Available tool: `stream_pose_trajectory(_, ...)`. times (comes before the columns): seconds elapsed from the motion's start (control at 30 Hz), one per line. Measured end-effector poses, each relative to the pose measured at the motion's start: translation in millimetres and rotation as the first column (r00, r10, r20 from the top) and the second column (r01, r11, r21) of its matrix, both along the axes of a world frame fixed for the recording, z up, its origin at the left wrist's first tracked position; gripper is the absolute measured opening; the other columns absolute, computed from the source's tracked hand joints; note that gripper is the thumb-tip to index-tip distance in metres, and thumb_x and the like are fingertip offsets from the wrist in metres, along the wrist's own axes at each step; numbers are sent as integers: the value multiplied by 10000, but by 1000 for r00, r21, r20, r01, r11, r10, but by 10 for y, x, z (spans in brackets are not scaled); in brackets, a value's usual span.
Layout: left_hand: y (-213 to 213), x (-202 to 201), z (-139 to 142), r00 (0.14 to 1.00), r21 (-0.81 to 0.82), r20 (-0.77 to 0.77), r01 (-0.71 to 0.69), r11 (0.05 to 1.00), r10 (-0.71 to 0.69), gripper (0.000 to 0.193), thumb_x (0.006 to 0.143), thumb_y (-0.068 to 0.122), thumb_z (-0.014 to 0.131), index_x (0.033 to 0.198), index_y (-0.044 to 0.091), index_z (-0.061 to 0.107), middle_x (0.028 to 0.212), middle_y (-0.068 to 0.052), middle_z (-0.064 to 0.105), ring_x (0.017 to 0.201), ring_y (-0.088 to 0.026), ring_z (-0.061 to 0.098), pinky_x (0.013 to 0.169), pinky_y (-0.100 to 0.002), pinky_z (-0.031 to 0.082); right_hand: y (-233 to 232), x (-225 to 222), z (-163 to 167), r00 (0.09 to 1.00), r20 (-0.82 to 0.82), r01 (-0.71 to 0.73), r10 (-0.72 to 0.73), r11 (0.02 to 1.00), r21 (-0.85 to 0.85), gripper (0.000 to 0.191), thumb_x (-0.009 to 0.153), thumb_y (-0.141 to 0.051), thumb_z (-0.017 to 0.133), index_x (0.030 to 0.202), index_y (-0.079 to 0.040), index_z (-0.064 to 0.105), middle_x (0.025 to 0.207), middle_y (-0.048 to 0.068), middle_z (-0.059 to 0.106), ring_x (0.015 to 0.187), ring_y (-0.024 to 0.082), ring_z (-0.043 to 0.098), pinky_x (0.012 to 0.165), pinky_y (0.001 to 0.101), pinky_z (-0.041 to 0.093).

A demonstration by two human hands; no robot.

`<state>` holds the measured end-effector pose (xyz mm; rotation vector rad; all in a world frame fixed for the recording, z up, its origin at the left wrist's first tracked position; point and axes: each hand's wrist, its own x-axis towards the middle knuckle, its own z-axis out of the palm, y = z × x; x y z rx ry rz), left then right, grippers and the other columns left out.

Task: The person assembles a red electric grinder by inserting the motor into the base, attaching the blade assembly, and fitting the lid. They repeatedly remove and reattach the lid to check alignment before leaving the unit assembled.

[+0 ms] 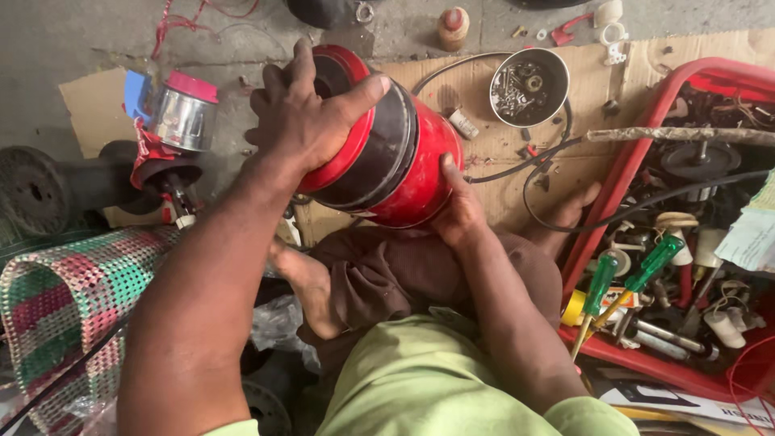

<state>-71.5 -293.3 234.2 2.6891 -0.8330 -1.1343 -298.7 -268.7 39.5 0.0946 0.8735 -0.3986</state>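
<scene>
Your shirt (420, 379) low centre | left hand (311, 121) fingers clamped over the red housing (387, 153) rim, frame centre above your lap | right hand (460, 214) fingers cupping its underside | housing off the cardboard (581, 89), parts bowl (529, 85) upper right | screwdrivers (638, 278) untouched in tray (638, 355)

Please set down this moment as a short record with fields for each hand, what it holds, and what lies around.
Left hand: grip over the upper end of the red and black cylindrical housing
Right hand: supports the housing's lower side from beneath
Housing: tilted, held above the lap
Behind it: round metal bowl of screws on cardboard
At right: red tray with green-handled screwdrivers
At left: woven plastic mat; small motor with shiny metal body
</scene>
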Motion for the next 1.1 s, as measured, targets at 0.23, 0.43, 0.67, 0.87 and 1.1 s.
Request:
stream_pose_trajectory(0.23,39,35,-88,1000,-92,12,5,996,-4,1302,682,852,676,1665,213,108,1646,-367,4,1512,-589,47,1189,-675,200,20,-7,-52,999,41,22,-21,1000,-15,817,838,-501,758,1476,-56,507,1462,148,601,1350,362,565,1165,627,403)
stream_pose_trajectory(0.43,102,35,-37,1000,-181,10,6,983,-4,1292,663,850,674,1646,189,158,1627,-305,168,1501,-507,203,1173,-639,279,-15,31,-73,997,73,0,5,997,-72,822,829,-498,759,1481,-77,489,1483,142,581,1376,356,546,1177,641,385)
stream_pose_trajectory(0.67,-5,-145,206,996,55,79,32,998,-36,1261,665,887,595,1645,268,100,1674,-194,142,1512,-500,155,1136,-747,220,-104,112,-86,1000,5,30,-30,996,-85,717,920,-545,563,1487,-112,490,1498,141,564,1369,379,528,1164,616,362)
stream_pose_trajectory(0.87,35,-613,151,985,118,152,68,991,-86,1271,707,928,570,1633,228,54,1660,-260,42,1506,-517,55,1085,-784,196,-196,187,-212,992,-8,119,-127,949,-293,672,1031,-526,251,1527,-129,471,1540,119,539,1418,355,509,1217,524,372)
stream_pose_trajectory(1.1,135,-895,237,983,115,157,81,990,-98,1301,709,925,571,1641,193,33,1654,-281,33,1502,-535,45,1083,-783,213,-249,167,-381,983,-46,174,-180,979,-106,689,1059,-504,126,1532,-120,447,1551,138,510,1434,365,468,1214,520,342)
